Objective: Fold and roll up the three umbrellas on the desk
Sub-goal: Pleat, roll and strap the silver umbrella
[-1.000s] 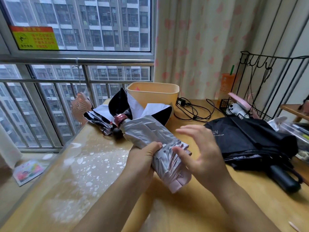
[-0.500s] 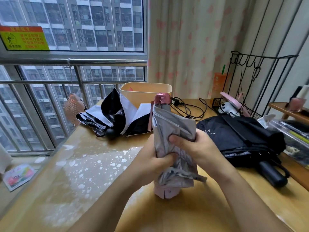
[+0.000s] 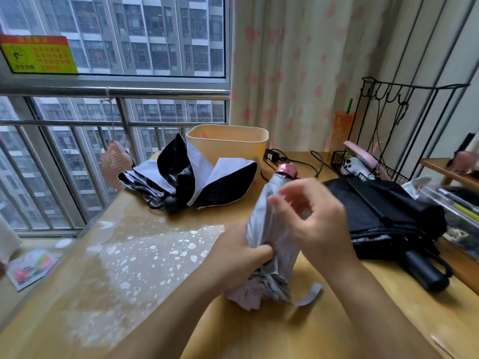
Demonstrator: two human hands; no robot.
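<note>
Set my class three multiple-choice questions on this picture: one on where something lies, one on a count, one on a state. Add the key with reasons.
1. Where does the black-and-white umbrella lie?
A. in front of the beige bin, near the window
B. on a chair
C. on the floor

2. How many umbrellas are on or over the desk?
A. two
B. three
C. four

3. How is the silver umbrella?
A. lying flat, untouched
B. tilted, gripped low by the left hand
C. spread fully open

Key:
1 A: it sprawls on the desk just before the bin.
2 B: the black-and-white one, the silver one and the black umbrella at the right.
3 B: the hand curls round its lower folds, and its pink cap points up and away.
</note>
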